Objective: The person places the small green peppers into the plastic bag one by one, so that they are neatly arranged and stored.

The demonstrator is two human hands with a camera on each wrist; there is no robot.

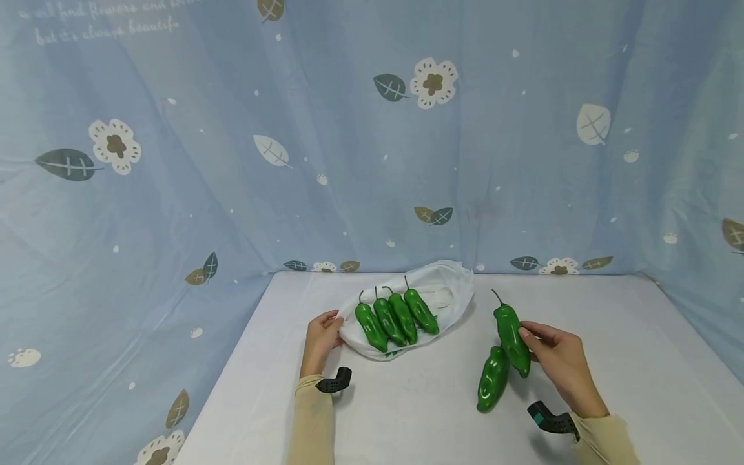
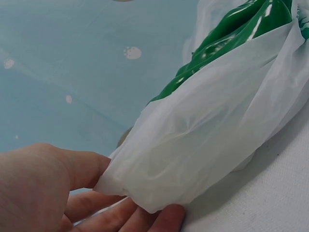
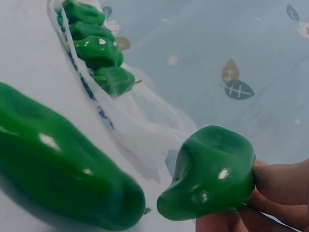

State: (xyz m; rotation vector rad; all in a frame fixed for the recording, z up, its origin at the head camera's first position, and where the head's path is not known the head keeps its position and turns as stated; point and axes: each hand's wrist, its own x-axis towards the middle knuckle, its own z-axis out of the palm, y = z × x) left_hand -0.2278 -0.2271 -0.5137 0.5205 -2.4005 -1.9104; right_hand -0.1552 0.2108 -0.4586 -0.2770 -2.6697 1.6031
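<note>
On the table's left side, my left hand [image 1: 323, 337] pinches the left edge of a white plastic bag [image 1: 456, 297] between thumb and fingers. Several green peppers [image 1: 370, 326] lie side by side on the bag, stems pointing away. In the left wrist view the bag's edge [image 2: 188, 145] is drawn up between thumb and fingers. At the right, my right hand [image 1: 562, 361] grips a green pepper [image 1: 510, 336] by its side, stem pointing away. Another pepper [image 1: 493, 381] lies on the table just left of and below it. The right wrist view shows the held pepper [image 3: 212, 169] end-on.
A white cloth covers the table [image 1: 418, 407]. Blue curtain [image 1: 349, 161] with leaves and flowers hangs behind and along both sides. Each wrist wears a black camera mount, such as the left one [image 1: 334, 381]. Table surface separates the bag from the two peppers at right.
</note>
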